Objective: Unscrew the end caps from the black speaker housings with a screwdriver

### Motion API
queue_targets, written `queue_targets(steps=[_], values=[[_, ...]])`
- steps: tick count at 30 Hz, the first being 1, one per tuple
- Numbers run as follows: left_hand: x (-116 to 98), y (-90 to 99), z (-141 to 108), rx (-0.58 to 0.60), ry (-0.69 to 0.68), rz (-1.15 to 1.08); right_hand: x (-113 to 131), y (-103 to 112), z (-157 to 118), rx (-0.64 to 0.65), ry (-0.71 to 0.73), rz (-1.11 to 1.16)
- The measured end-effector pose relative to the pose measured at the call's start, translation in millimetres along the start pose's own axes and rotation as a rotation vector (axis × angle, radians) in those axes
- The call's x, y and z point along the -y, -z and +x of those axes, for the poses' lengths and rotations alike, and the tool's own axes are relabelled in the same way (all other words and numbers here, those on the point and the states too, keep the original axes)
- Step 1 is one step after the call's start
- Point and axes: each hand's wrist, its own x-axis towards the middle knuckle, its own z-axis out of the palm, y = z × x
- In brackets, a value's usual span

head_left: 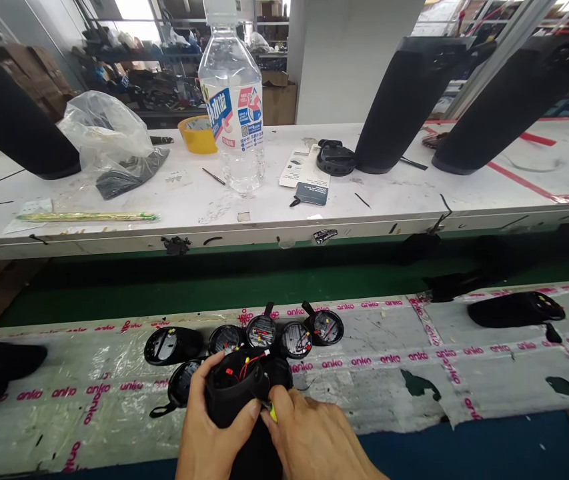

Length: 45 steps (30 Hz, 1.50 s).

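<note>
My left hand (214, 420) is wrapped round a black fabric-covered cylinder (244, 440), its open end tilted up toward me. Red wires with small connectors (249, 365) stick out of that end. At the rim's right side, my right hand (309, 427) is closed on a small tool with a yellow handle (273, 413); its kind is mostly hidden by the fingers. Just beyond, several similar black cylinders (261, 331) lie grouped with their open ends facing me, wires and connectors showing inside. One at the lower left (181, 385) has a strap loop.
The cylinders lie on a lower surface (364, 387) covered in plastic and pink-printed tape. Another black cylinder (514, 310) lies at the right. On the white shelf (174, 200) stand a water bottle (237, 113), yellow tape (197, 135), a plastic bag (109, 133) and tall black cylinders (404, 107).
</note>
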Motion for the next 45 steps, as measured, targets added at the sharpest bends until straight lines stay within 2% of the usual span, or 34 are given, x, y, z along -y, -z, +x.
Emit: queue_targets(steps=[9, 14, 16, 19, 21, 23, 28, 32, 37, 45], values=[[7.0, 3.7, -3.3, -0.033, -0.056, 0.148, 3.9, 6.1, 4.3, 0.138, 0.013, -0.006], [14.8, 5.4, 0.1, -0.030, -0.054, 0.127, 5.0, 3.9, 8.6, 0.169, 0.012, 0.035], [16.4, 6.3, 2.4, -0.008, -0.018, 0.054, 3.4, 3.1, 7.0, 0.136, 0.014, 0.105], [13.3, 9.7, 5.2, 0.080, 0.106, -0.159, -2.7, 5.0, -1.3, -0.043, 0.019, 0.197], [8.3, 13.3, 6.8, 0.117, 0.208, -0.313, -9.0, 7.5, -7.7, -0.168, 0.005, 0.170], [3.3, 16.9, 8.3, 0.140, 0.266, -0.406, -16.3, 9.6, -11.7, -0.228, 0.015, 0.115], [0.2, 19.5, 9.1, 0.239, 0.267, -0.479, -31.2, 13.6, -8.9, -0.218, 0.111, 0.076], [2.1, 17.7, 6.5, 0.318, 0.272, -0.462, -34.3, 20.5, -2.5, -0.244, 0.166, 0.011], [-1.9, 17.6, 3.7, 0.317, 0.252, -0.416, -33.0, 28.3, 1.8, -0.217, 0.244, -0.058], [-0.3, 19.6, 3.7, 0.355, 0.226, -0.370, -37.6, 32.1, 1.5, -0.177, 0.274, -0.117]])
